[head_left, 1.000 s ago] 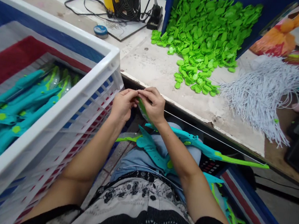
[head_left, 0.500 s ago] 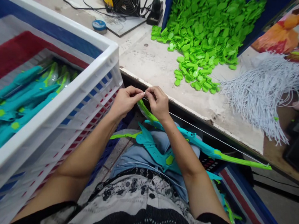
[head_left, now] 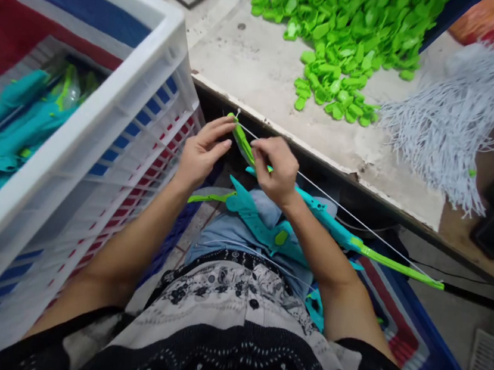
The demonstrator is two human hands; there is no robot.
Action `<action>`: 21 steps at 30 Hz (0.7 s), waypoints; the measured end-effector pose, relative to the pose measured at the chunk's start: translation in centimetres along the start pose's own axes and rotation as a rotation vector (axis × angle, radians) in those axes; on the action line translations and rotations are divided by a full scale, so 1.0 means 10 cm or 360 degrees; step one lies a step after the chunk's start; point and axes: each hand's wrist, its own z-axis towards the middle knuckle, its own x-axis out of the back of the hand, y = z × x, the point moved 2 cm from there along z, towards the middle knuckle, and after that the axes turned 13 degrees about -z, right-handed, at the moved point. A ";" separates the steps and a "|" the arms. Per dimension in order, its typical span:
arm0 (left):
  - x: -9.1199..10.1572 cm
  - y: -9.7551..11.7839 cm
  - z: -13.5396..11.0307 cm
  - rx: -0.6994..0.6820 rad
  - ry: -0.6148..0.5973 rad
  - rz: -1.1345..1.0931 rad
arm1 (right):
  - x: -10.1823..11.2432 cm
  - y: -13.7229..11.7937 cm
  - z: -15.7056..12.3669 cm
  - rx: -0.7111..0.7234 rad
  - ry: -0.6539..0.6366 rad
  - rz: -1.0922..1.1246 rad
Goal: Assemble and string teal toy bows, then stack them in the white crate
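My left hand (head_left: 203,152): half open, fingertips at the tip of the bow (head_left: 337,228).
My right hand (head_left: 277,168): curled near the string (head_left: 334,205); can't tell its hold.

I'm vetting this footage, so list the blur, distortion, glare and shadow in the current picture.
Head view: crate seems stretched toward the left edge, teal parts inside blurred; head view: small glints on green parts; head view: deep shadow under the table.

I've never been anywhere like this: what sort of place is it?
Likely an assembly workshop: green pieces and white strings are piled on the worktable, and teal parts lie in a white crate.
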 end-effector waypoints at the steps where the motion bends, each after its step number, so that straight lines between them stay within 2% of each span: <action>1: 0.08 -0.02 -0.16 0.0031 0.0061 0.0072 | -0.04 -0.03 -0.10 0.0093 -0.0162 -0.0053; 3: 0.23 -0.13 -0.57 0.0153 0.0039 0.0271 | -0.20 -0.06 -0.29 0.0237 -0.0532 -0.0195; 4: 0.28 -0.20 -0.80 0.0239 -0.0071 0.0386 | -0.30 -0.07 -0.38 0.0279 -0.0702 -0.0278; 6: 0.35 -0.35 -1.29 0.0404 -0.0422 0.0590 | -0.50 -0.08 -0.53 0.0315 -0.0942 -0.0443; 8: 0.38 -0.48 -1.69 0.0484 -0.0637 0.0779 | -0.65 -0.12 -0.61 0.0318 -0.1038 -0.0576; 10: 0.38 -0.58 -1.92 0.0526 -0.0717 0.0889 | -0.74 -0.17 -0.64 0.0315 -0.1039 -0.0673; 13: 0.37 -0.68 -1.98 0.0628 -0.0800 0.0816 | -0.83 -0.22 -0.66 0.0338 -0.1048 -0.0757; 17: 0.40 -0.70 -1.82 0.0938 -0.0772 0.0521 | -0.90 -0.20 -0.65 0.0278 -0.1148 -0.0776; 19: 0.38 -0.61 -1.74 0.1133 -0.0611 0.0133 | -0.91 -0.15 -0.63 0.0178 -0.1197 -0.0695; 21: 0.29 -0.46 -1.67 0.1313 -0.0411 -0.0499 | -0.91 -0.07 -0.61 0.0057 -0.1245 -0.0523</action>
